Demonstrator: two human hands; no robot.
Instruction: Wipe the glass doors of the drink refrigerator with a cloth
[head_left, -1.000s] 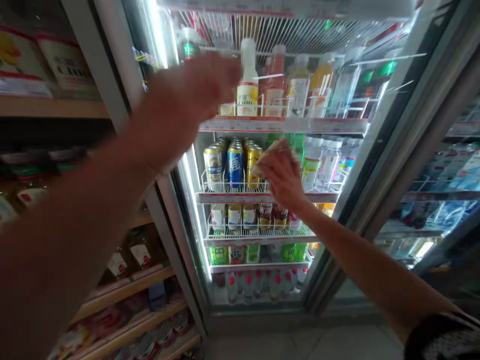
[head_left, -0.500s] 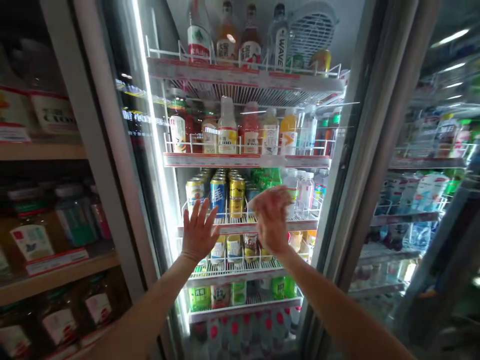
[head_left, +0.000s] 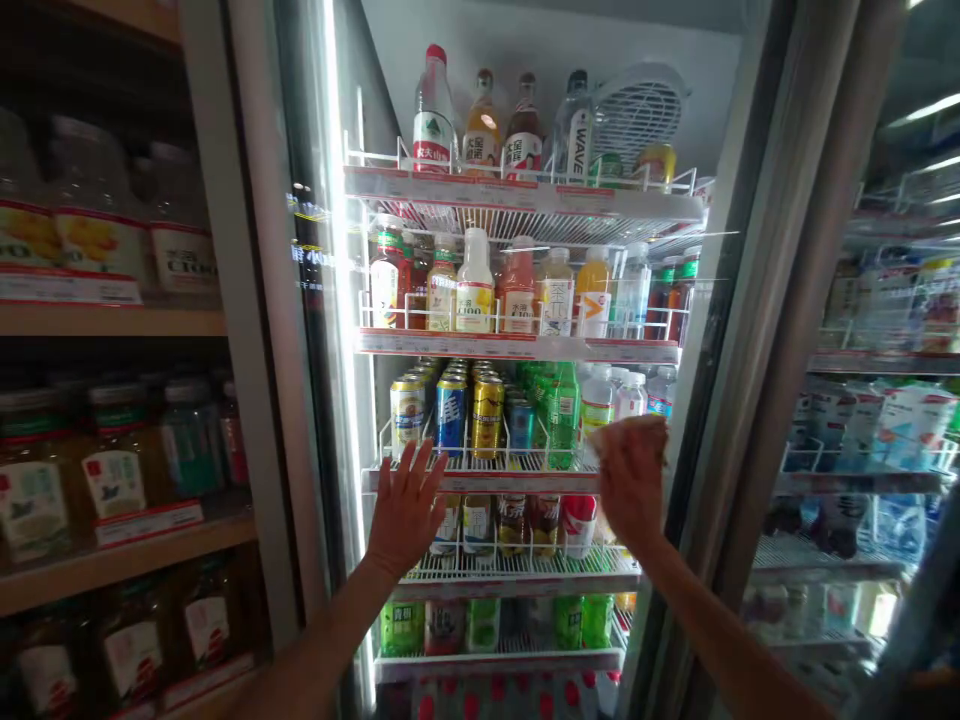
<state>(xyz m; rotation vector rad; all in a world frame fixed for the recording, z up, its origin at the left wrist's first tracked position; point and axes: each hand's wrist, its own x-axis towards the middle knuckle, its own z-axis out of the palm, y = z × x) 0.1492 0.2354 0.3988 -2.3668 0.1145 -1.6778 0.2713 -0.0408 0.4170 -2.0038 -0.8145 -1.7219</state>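
Before me stands a glass door (head_left: 517, 30) of a lit drinks cooler, with faint reflections on it. My left hand (head_left: 409, 515) is spread with fingers apart, seemingly resting on the glass at the lower left, in front of the beer cans (head_left: 450, 415). Bunched under my right hand (head_left: 634, 500) is a pale cloth (head_left: 626, 432), blurred by motion. That hand is at the right side of the glass, before the shelf with green bottles (head_left: 562, 415). Its fingertips are partly hidden by the cloth.
Metal door frames (head_left: 780, 300) run up on the right. A wooden shelf (head_left: 112, 320) with bottled drinks stands at the left. Behind the glass are several wire shelves (head_left: 517, 345) with bottles and cans, and a white round fan grille (head_left: 641, 110) at the top.
My right hand has swept right across the glass with the cloth, from the middle towards the right edge. My left hand stays in about the same place. The view has shifted slightly.
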